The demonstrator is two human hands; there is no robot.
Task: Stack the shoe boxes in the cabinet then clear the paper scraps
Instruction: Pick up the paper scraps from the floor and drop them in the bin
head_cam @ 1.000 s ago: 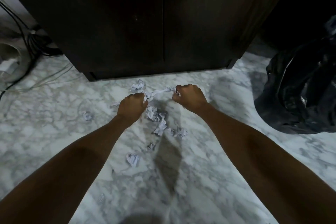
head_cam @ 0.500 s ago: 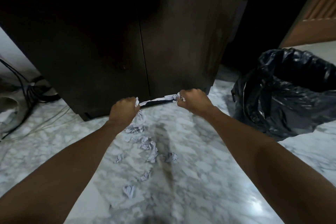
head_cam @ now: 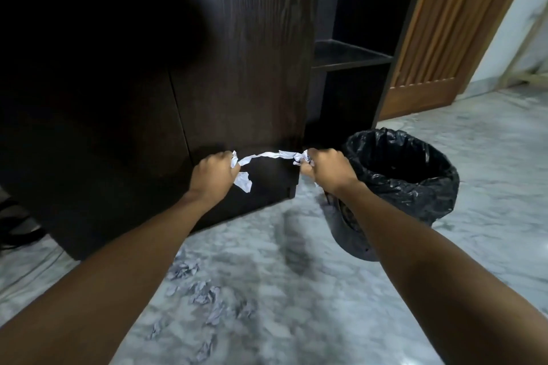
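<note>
A twisted strip of white paper scrap (head_cam: 267, 155) stretches between my two hands, held up in front of the dark wooden cabinet (head_cam: 142, 92). My left hand (head_cam: 212, 175) grips its left end, with a crumpled piece hanging below the fist. My right hand (head_cam: 327, 167) grips the right end, just left of the bin (head_cam: 400, 187) with a black liner. Several crumpled paper scraps (head_cam: 204, 293) lie on the marble floor below my left forearm. The cabinet doors are closed and no shoe boxes show.
An open dark shelf unit (head_cam: 353, 56) stands right of the cabinet, behind the bin. A brown wooden door (head_cam: 439, 38) is at the far right. Black cables (head_cam: 14, 234) lie on the floor at the left edge. Marble floor (head_cam: 489, 246) extends to the right.
Both hands have lifted the paper strip off the floor and carried it rightward toward the bin. My view has swung right, bringing the whole bin and the shelf unit into sight.
</note>
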